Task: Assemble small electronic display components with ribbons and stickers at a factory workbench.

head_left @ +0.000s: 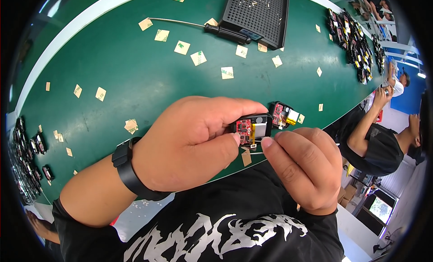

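A small open black housing is gripped in my left hand, between thumb and fingers. Inside it show a red circuit board and a silver battery with yellow tape, and a small white connector sits at its lower edge. My right hand is closed in a pinch close by that edge; whatever is between its fingertips is hidden. Just beyond, a second open housing with a red board lies on the green table, its silver battery sticking out to the right.
Beyond my hands, a black perforated tray holds small metal screws. Beside it lies a screwdriver with a black handle. Paper squares are scattered around. Device parts are heaped at far right and left. Another person is at the right.
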`<state>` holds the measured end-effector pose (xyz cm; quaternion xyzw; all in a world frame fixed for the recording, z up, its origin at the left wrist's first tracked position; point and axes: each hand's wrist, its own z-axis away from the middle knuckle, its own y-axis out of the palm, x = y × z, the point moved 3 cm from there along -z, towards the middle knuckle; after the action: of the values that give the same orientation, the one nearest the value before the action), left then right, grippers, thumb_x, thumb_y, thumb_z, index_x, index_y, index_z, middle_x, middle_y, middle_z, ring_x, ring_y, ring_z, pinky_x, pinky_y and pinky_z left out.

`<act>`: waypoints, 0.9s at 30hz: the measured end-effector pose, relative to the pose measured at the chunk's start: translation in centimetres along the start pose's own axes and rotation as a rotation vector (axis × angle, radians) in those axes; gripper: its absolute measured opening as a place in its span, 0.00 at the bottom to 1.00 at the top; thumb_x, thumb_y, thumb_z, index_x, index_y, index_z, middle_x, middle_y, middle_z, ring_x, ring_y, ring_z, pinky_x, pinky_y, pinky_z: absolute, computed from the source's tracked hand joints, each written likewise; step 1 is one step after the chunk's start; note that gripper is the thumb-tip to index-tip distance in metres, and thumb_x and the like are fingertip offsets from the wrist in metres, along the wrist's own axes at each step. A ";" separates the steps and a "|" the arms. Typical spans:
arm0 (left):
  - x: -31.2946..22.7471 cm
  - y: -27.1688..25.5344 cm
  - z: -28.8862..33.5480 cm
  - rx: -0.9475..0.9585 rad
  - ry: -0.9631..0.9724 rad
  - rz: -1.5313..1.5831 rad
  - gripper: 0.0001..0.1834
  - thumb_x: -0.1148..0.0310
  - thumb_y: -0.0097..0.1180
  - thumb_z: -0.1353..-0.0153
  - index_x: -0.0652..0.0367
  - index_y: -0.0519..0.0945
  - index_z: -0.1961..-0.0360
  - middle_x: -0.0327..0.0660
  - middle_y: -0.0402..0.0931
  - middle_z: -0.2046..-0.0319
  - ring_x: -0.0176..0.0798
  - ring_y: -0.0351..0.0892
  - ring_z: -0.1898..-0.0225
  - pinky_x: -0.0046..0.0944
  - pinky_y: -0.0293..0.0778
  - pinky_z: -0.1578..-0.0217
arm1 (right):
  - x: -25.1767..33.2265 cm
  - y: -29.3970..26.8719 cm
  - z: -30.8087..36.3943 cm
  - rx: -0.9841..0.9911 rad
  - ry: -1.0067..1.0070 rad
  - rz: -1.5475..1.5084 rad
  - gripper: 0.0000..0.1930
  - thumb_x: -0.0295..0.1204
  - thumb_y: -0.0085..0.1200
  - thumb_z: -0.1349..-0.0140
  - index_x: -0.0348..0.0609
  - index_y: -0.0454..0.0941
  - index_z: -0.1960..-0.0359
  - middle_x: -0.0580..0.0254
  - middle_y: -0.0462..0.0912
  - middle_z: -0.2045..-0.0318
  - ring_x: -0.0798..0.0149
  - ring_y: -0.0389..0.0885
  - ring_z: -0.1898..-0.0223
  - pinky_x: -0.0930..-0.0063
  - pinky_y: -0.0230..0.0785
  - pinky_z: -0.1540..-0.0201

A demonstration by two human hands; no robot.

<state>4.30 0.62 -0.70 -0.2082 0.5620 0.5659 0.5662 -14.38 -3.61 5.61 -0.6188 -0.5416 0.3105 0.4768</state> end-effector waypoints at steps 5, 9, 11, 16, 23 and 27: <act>0.3 0.1 0.0 -0.003 0.006 0.000 0.26 0.81 0.43 0.35 0.68 0.74 0.36 0.36 0.78 0.69 0.24 0.71 0.76 0.27 0.70 0.73 | -0.2 -0.1 0.1 0.020 -0.016 -0.065 0.16 0.23 0.64 0.57 0.30 0.85 0.64 0.57 0.80 0.67 0.63 0.79 0.71 0.72 0.70 0.76; 0.4 0.1 0.1 0.004 0.009 0.008 0.26 0.82 0.43 0.36 0.69 0.74 0.36 0.36 0.79 0.66 0.24 0.71 0.74 0.27 0.70 0.72 | -0.2 -0.3 0.1 0.050 -0.032 -0.071 0.15 0.23 0.64 0.57 0.30 0.85 0.64 0.57 0.80 0.67 0.63 0.79 0.71 0.72 0.70 0.76; 0.6 0.1 0.1 0.010 0.006 0.014 0.26 0.82 0.43 0.36 0.69 0.74 0.36 0.36 0.79 0.66 0.24 0.71 0.74 0.27 0.69 0.72 | -0.1 -0.2 0.1 0.061 -0.054 -0.058 0.15 0.22 0.64 0.56 0.30 0.85 0.64 0.57 0.80 0.67 0.62 0.79 0.71 0.72 0.69 0.76; -0.2 0.2 0.1 0.011 -0.004 -0.017 0.26 0.81 0.44 0.35 0.68 0.74 0.35 0.35 0.78 0.69 0.23 0.70 0.75 0.27 0.69 0.74 | 0.3 -0.3 0.1 0.032 -0.053 0.016 0.14 0.22 0.64 0.55 0.30 0.85 0.63 0.56 0.80 0.67 0.62 0.79 0.71 0.73 0.68 0.77; 0.1 0.1 0.1 -0.006 0.015 -0.022 0.26 0.80 0.44 0.36 0.68 0.74 0.36 0.34 0.77 0.70 0.23 0.69 0.77 0.26 0.67 0.75 | 0.6 0.0 0.7 -0.003 0.011 -0.010 0.16 0.22 0.64 0.55 0.30 0.85 0.62 0.56 0.80 0.66 0.62 0.79 0.71 0.72 0.69 0.76; 0.0 0.1 0.2 0.000 -0.036 -0.021 0.27 0.80 0.44 0.37 0.67 0.75 0.36 0.33 0.76 0.71 0.23 0.68 0.78 0.26 0.66 0.76 | 0.4 0.0 0.7 -0.009 0.009 -0.062 0.16 0.22 0.63 0.56 0.29 0.85 0.62 0.55 0.80 0.66 0.62 0.79 0.70 0.72 0.70 0.76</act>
<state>4.32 0.84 -0.59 -0.2039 0.5496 0.5633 0.5823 -14.91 -3.06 5.43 -0.6052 -0.5596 0.2904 0.4860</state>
